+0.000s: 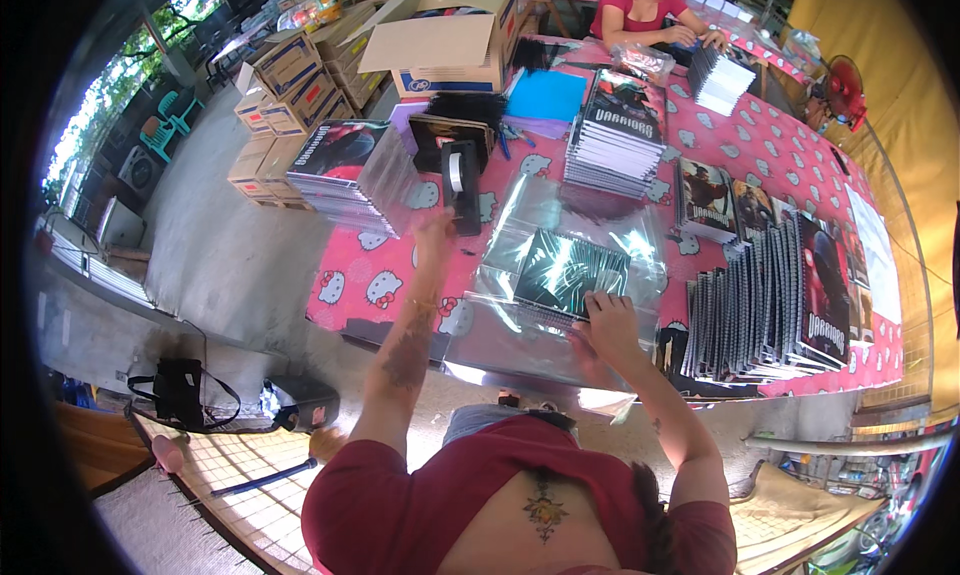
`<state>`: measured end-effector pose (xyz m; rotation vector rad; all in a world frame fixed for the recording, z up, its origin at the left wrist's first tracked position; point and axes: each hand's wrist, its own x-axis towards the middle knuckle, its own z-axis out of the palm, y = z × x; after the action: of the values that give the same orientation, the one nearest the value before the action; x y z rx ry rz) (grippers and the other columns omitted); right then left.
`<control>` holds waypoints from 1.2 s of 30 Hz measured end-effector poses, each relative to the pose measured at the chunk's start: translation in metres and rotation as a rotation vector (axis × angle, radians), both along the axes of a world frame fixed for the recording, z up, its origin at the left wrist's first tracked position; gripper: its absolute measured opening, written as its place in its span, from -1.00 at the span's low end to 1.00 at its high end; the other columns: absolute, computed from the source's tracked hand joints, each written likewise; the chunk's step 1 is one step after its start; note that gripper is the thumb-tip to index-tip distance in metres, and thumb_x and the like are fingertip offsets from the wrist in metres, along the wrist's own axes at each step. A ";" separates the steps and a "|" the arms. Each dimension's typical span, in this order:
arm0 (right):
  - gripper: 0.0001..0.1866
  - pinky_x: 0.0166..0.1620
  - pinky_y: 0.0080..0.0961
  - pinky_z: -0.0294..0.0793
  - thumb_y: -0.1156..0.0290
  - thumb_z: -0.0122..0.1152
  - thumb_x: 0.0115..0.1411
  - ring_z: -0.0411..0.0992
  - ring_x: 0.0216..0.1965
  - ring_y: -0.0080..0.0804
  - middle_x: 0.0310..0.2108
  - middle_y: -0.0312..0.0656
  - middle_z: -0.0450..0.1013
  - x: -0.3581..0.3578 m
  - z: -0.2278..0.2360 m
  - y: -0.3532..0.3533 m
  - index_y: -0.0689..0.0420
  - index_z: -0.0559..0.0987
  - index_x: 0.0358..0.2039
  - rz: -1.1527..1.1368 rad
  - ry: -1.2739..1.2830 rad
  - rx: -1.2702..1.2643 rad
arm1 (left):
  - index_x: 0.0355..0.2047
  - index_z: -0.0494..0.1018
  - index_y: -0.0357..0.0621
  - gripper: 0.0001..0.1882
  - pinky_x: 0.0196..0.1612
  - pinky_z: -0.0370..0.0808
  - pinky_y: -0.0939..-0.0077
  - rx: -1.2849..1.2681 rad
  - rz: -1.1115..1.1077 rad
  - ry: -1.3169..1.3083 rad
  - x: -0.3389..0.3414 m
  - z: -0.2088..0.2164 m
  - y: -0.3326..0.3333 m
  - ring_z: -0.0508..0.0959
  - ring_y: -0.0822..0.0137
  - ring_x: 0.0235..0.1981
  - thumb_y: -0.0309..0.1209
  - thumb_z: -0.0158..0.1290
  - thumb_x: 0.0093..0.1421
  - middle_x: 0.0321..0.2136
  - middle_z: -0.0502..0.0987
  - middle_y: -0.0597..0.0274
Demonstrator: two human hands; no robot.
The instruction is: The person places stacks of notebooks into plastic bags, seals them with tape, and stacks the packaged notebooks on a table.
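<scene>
A dark green, shiny-patterned notebook (572, 275) lies on clear plastic sheets (500, 347) in front of me. My right hand (608, 325) grips its near right corner, with fingers on top and the thumb by the near edge. My left hand (436, 237) is smeared by motion, close to the near end of a black tape dispenser (461, 190) carrying a pale roll. Whether those left fingers touch the dispenser is unclear.
Notebook stacks stand left (345, 180), behind (617, 125) and right (765, 295) on the pink patterned tablecloth (385, 285). Blue sheets (546, 97) lie farther back near an open carton (450, 55). Across the table, a person (650, 20) handles another notebook stack (720, 81).
</scene>
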<state>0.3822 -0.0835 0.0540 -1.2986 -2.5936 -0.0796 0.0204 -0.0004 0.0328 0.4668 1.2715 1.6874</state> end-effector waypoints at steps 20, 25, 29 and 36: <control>-0.44 -0.07 -0.31 0.34 0.03 0.37 -0.02 0.42 -0.12 -0.25 -0.26 -0.18 0.44 0.014 -0.012 0.008 0.20 0.54 -0.13 0.098 0.092 0.006 | -0.43 0.62 -0.16 -0.54 -0.17 0.56 0.11 -0.424 -0.596 1.531 0.206 0.017 -0.037 0.66 -0.05 -0.30 0.05 0.17 0.11 -0.43 0.64 -0.07; -0.43 -0.08 -0.20 0.31 -0.04 0.27 0.08 0.41 -0.14 -0.23 -0.26 -0.19 0.42 0.017 -0.005 0.017 0.13 0.55 -0.04 0.068 0.227 0.087 | -0.41 0.60 -0.18 -0.41 -0.11 0.49 0.02 -0.426 -0.687 1.669 0.201 0.026 -0.046 0.64 -0.10 -0.27 0.18 0.09 0.15 -0.43 0.64 -0.06; -0.44 -0.10 -0.13 0.30 -0.07 0.18 0.17 0.38 -0.18 -0.17 -0.25 -0.16 0.39 0.024 -0.012 0.025 -0.03 0.52 0.09 0.047 0.227 0.065 | -0.26 0.53 -0.15 -0.44 -0.04 0.37 0.03 -0.313 -0.634 1.784 0.197 0.018 -0.067 0.60 -0.04 -0.31 0.15 0.06 0.17 -0.45 0.59 0.05; -0.54 0.00 -0.10 0.37 -0.10 0.05 0.26 0.47 -0.07 -0.01 -0.20 -0.06 0.52 0.018 -0.042 0.135 -0.05 0.67 -0.10 -0.048 0.377 -0.079 | -0.15 0.46 -0.07 -0.63 -0.02 0.32 0.14 0.485 -0.438 1.862 0.213 0.009 -0.118 0.43 0.16 -0.12 -0.12 0.16 0.14 -0.19 0.44 0.14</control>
<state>0.4006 0.0516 0.0118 -1.2614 -2.2655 0.2396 0.2334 -0.1181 0.0421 2.7444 1.5668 0.8145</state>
